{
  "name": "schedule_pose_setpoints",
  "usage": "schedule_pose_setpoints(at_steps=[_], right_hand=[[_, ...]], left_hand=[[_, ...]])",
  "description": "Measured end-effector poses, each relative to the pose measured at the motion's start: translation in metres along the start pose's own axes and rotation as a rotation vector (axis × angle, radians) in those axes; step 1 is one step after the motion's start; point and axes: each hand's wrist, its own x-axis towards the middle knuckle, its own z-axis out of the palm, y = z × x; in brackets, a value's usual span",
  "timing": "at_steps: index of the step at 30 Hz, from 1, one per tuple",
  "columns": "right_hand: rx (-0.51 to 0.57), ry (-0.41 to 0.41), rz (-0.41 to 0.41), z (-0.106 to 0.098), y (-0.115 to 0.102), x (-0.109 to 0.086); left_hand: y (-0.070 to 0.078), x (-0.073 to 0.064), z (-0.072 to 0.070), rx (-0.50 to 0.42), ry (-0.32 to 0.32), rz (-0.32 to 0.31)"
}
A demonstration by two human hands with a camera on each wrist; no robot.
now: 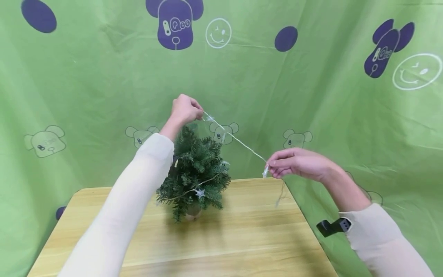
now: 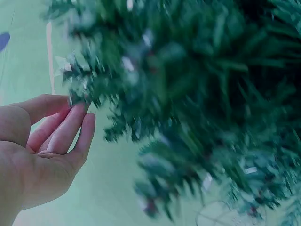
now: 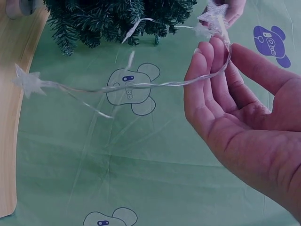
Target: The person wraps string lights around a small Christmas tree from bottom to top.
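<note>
A small green Christmas tree (image 1: 199,161) stands on the table, its brownish base (image 1: 193,211) partly hidden by branches. Around its lower front runs part of a string of star lights (image 1: 247,147), with one clear star (image 1: 199,192) on the needles. Above the treetop, my left hand (image 1: 185,109) pinches the wire. My right hand (image 1: 301,163), lower and to the right, holds it between thumb and fingers beside another star (image 1: 265,171). Between the hands the wire slants down nearly straight. Past the right fingers, a loose length with a star (image 3: 29,82) dangles.
The wooden table (image 1: 235,238) reaches back to a green cloth (image 1: 104,92) printed with purple and outlined figures. My left sleeve (image 1: 121,207) crosses in front of the tree's left side. A black device (image 1: 332,227) sits at the right cuff.
</note>
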Motion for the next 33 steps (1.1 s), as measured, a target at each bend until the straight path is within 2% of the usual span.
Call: schedule_pose_setpoints(at_steps=[4, 9, 13, 17, 21, 27, 33], right_hand=[[-0.011, -0.001, -0.003, 0.002, -0.002, 0.0], [-0.038, 0.011, 0.003, -0.001, -0.002, -0.001], [-0.053, 0.024, 0.02, -0.002, -0.001, -0.003], [-0.07, 0.039, 0.035, -0.003, -0.002, -0.006], [-0.082, 0.044, 0.043, -0.003, -0.003, -0.007], [-0.076, 0.031, 0.044, -0.001, -0.002, -0.004], [-0.065, 0.02, 0.035, 0.001, -0.005, 0.001]], left_hand=[[-0.013, -0.003, -0.012, -0.039, -0.034, -0.043], [-0.03, -0.009, -0.027, -0.069, -0.094, -0.065], [-0.04, -0.013, -0.037, -0.128, -0.136, -0.099], [-0.048, -0.017, -0.043, -0.091, -0.187, -0.13], [-0.057, -0.022, -0.043, -0.007, -0.217, -0.122], [-0.073, -0.033, -0.031, 0.067, -0.221, -0.093], [-0.076, -0.039, -0.026, 0.108, -0.233, -0.056]])
